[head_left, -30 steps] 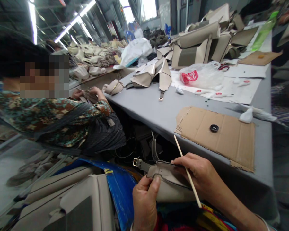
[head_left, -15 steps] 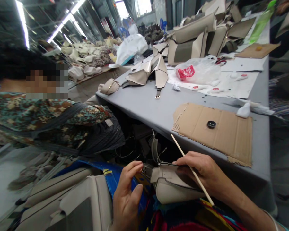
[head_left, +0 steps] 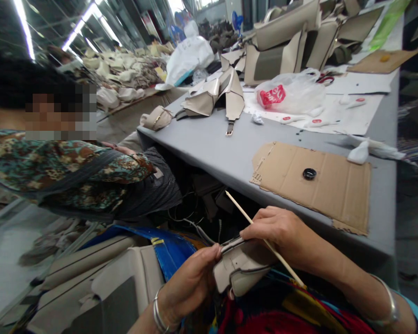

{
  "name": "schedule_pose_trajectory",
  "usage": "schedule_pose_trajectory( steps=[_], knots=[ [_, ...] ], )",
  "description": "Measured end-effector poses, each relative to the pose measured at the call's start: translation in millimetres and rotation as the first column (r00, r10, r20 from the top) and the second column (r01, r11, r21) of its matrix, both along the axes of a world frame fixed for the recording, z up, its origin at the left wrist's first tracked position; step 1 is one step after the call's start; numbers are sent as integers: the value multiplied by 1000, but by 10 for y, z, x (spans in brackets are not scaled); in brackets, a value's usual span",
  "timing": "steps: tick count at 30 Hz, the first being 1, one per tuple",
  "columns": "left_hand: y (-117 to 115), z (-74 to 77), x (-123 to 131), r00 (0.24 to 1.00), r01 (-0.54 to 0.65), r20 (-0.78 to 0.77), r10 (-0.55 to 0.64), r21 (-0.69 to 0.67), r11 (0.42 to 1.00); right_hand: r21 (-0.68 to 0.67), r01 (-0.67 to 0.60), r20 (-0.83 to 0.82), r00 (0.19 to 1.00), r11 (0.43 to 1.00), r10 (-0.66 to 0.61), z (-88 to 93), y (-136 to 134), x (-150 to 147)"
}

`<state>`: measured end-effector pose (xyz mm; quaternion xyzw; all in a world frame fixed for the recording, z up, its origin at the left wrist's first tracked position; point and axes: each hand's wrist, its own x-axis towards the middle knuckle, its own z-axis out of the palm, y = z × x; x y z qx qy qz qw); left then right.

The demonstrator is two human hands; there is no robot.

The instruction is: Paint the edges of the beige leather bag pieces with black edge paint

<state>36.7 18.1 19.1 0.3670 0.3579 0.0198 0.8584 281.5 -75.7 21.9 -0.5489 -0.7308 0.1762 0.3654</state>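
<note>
A small beige leather bag [head_left: 252, 273] with dark edges rests over my lap, tilted. My left hand [head_left: 191, 283] closes on its left end, thumb and fingertips at the edge. At the top edge of the bag, my right hand [head_left: 277, 229] grips it with bent fingers. A thin pale wooden stick [head_left: 239, 207] with a pointed end is also tucked in my right hand, slanting up to the left. The fingers of both hands are partly hidden behind the bag.
A grey-covered table [head_left: 209, 148] carries a cardboard sheet [head_left: 344, 195] with a small round black container [head_left: 310, 174], a plastic bag [head_left: 299, 93] and beige bag pieces [head_left: 235, 99]. Larger beige bags [head_left: 146, 269] lie at my left. A person in a floral top [head_left: 90, 171] sits nearby.
My left hand has moved from open beside the bag to gripping its left end. The bag, my right hand and the stick have shifted left. The dark strap is no longer visible.
</note>
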Motion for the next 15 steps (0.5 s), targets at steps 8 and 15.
schedule_pose_trajectory(
  steps=[8,15],
  knots=[
    [-90,-474,-53,975,122,221,-27,-430,895,-32,-51,28,998,998,52,-66,143,40],
    [-83,-574,57,975,117,221,-10,-478,871,-7,-11,80,997,1000,11,-67,157,182]
  ],
)
